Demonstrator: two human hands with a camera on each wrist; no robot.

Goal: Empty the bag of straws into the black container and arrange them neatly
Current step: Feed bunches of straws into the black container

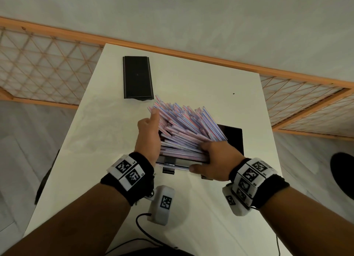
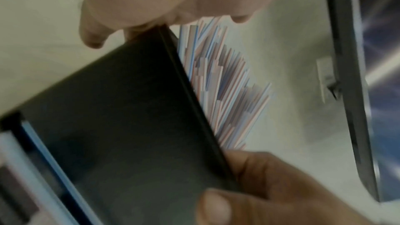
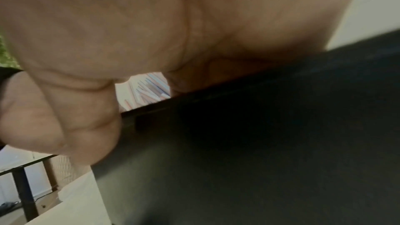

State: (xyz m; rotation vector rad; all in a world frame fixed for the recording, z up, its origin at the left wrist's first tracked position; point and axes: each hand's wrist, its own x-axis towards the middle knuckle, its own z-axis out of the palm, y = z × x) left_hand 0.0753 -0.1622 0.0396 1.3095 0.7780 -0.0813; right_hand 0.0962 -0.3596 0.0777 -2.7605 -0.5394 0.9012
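Currently fanned: straws (image 1: 183,125), long axis away-left over black container (image 1: 232,139); left hand (image 1: 148,136) flat alongside, right hand (image 1: 216,160) gripping near ends.

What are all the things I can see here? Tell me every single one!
straws: a big bunch, too many to count, pink, blue and white striped, fanned out of the black container
black container: one, black, on the table under the straws, held tilted
black lid: one flat black piece, far left part of the table, lying apart
table: one, white, under everything
lattice railing: orange wood, behind the table
left hand: one, fingers straight against the left side of the straws
right hand: one, gripping the container's near right corner
wristbands: two, black with white square-patterned tags
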